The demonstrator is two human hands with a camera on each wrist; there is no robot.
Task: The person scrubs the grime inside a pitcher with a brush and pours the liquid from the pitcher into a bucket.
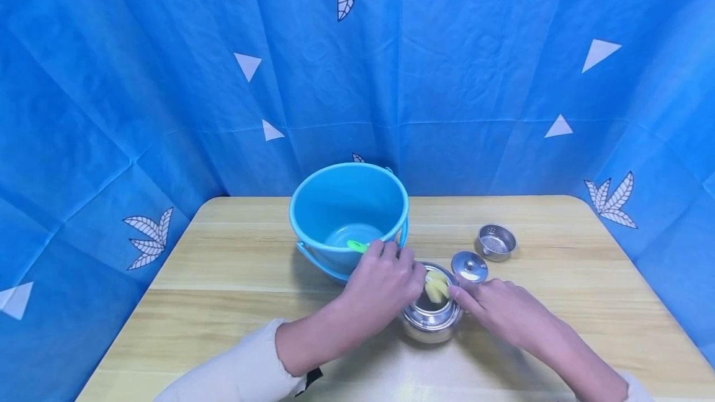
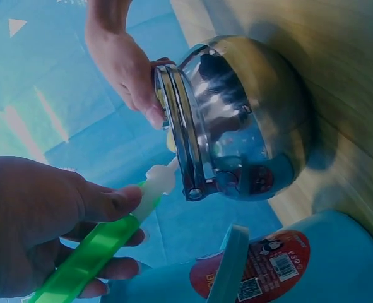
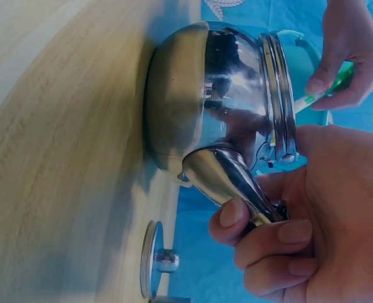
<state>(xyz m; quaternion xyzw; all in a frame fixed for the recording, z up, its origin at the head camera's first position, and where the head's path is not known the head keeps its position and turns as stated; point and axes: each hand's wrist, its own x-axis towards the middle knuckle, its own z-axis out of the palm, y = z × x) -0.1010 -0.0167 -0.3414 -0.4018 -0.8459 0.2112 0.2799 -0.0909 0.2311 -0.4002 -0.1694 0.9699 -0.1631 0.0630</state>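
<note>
My left hand (image 1: 384,278) grips the green handle of a brush (image 2: 94,252) with a white neck. The brush's yellow head (image 1: 436,287) shows blurred in the mouth of a shiny metal teapot (image 1: 430,330), and its neck passes over the rim in the left wrist view. The teapot stands upright on the table. My right hand (image 1: 505,312) holds it by the spout (image 3: 227,180), fingers curled round the spout and thumb at the rim. Just behind the teapot lies its round metal lid (image 1: 469,267), knob up.
A light blue bucket (image 1: 313,247) stands left of the teapot, its handle hanging down. A small metal strainer cup (image 1: 496,242) sits at the back right of the wooden table (image 1: 234,265). Blue patterned cloth (image 1: 447,79) hangs behind and at both sides.
</note>
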